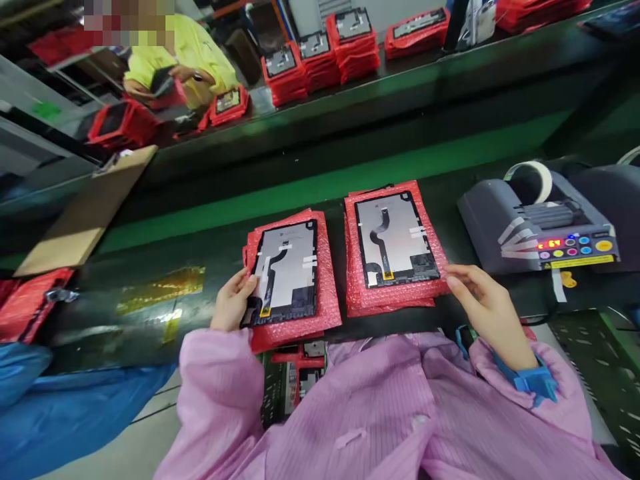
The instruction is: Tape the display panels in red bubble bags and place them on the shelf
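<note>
Two tablet screen panels, backs up, lie side by side before me, each with a black ribbon cable and yellow-edged connector. My left hand [234, 297] grips the left edge of the left screen panel [301, 267], its thumb on top and its other fingers partly hidden. Under that panel is a stack of red bubble-wrap bags [329, 300]. The right screen panel [405, 233] rests on another stack of red bubble-wrap bags [357, 293]. At this stack's near right corner, my right hand [483, 307] pinches the bag edge between thumb and fingers.
A grey tape dispenser [540, 227] with a lit display stands at right. Across the bench, a person in yellow [200, 53] handles a dark panel. Several red-wrapped stacks [355, 50] line the far shelf. Brown board [95, 207] lies left; a blue sleeve [90, 407] shows lower left.
</note>
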Tool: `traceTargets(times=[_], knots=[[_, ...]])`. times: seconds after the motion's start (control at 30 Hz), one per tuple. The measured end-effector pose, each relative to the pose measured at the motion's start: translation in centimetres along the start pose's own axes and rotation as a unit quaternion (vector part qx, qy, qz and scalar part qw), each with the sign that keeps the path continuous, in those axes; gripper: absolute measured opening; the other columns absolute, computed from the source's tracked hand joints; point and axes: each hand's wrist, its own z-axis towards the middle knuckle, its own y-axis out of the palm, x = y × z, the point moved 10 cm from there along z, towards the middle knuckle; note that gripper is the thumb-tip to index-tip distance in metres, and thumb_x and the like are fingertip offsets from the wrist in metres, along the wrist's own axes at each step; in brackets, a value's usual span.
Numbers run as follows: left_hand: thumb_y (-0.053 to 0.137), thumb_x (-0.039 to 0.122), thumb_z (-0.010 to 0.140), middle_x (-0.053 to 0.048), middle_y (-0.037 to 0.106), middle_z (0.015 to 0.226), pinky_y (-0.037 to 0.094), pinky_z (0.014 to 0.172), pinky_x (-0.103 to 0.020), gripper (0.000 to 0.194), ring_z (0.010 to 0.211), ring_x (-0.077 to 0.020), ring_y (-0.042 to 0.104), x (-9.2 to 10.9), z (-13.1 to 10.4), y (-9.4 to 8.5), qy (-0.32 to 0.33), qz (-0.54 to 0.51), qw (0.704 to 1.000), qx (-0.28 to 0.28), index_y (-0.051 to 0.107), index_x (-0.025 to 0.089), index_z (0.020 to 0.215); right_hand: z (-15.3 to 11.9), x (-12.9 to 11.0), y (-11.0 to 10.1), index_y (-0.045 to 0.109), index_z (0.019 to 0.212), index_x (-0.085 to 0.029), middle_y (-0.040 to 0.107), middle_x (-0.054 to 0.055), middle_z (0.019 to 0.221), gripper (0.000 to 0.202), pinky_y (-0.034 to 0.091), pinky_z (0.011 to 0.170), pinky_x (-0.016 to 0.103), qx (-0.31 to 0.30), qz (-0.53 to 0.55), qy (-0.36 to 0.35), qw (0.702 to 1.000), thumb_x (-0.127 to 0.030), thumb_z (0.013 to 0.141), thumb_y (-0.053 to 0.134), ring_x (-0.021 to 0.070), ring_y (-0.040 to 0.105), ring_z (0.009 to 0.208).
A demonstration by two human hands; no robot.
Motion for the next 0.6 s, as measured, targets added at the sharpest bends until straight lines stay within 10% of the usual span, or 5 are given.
traceTargets(times=[0.13, 0.23, 0.3, 0.47, 0.6], knots=[[0.065, 0.041, 0.078, -0.012, 0.065, 0.099, 0.043, 0.104, -0.057, 0.053, 0.106, -0.0351, 0.061, 2.3, -0.8, -1.3, 0.150, 0.288, 0.940, 0.109, 0.062, 0.014, 0.124, -3.2, 1.8, -3.1, 0.068, 0.096, -0.026, 0.068, 0.005, 0.087, 0.026, 0.051, 0.067, 0.037, 0.124, 0.006, 0.052, 0.991, -0.050, 0.088, 0.061, 0.0214, 0.063, 0.074], [0.060, 0.045, 0.086, -0.016, 0.061, 0.119, 0.034, 0.110, -0.066, 0.046, 0.126, -0.0420, 0.049, 4.7, -4.9, -0.8, 0.248, 0.351, 0.892, 0.141, 0.062, 0.018, 0.124, -7.6, 4.6, -9.0, 0.060, 0.099, -0.032, 0.063, 0.007, 0.095, 0.028, 0.051, 0.067, 0.044, 0.421, 0.027, 0.113, 0.900, -0.052, 0.081, 0.067, 0.0268, 0.062, 0.080], [0.056, 0.046, 0.091, -0.014, 0.058, 0.127, 0.038, 0.110, -0.063, 0.042, 0.129, -0.0387, 0.048, 6.5, -8.6, 0.6, 0.310, 0.306, 0.889, 0.142, 0.062, 0.022, 0.125, -9.4, 7.6, -10.8, 0.056, 0.100, -0.037, 0.061, 0.006, 0.098, 0.030, 0.048, 0.062, 0.046, 0.513, 0.078, 0.163, 0.839, -0.055, 0.078, 0.067, 0.0283, 0.060, 0.078], [0.049, 0.035, 0.099, -0.010, 0.058, 0.130, 0.045, 0.109, -0.049, 0.030, 0.126, -0.0270, 0.054, 9.6, -16.1, 11.1, 0.399, 0.176, 0.900, 0.007, 0.060, 0.026, 0.126, -7.0, 13.3, -10.1, 0.059, 0.080, -0.029, 0.049, 0.003, 0.070, 0.031, 0.036, 0.049, 0.040, 0.424, 0.185, 0.248, 0.851, -0.056, 0.072, 0.070, 0.0183, 0.042, 0.054], [0.047, 0.033, 0.100, -0.014, 0.061, 0.127, 0.044, 0.108, -0.044, 0.033, 0.122, -0.0260, 0.055, 10.0, -17.7, 19.5, 0.442, 0.154, 0.880, -0.077, 0.062, 0.018, 0.125, -8.6, 8.1, -12.4, 0.054, 0.074, -0.027, 0.042, 0.002, 0.066, 0.027, 0.036, 0.052, 0.041, 0.504, 0.107, 0.130, 0.847, -0.051, 0.077, 0.067, 0.0176, 0.039, 0.051]])
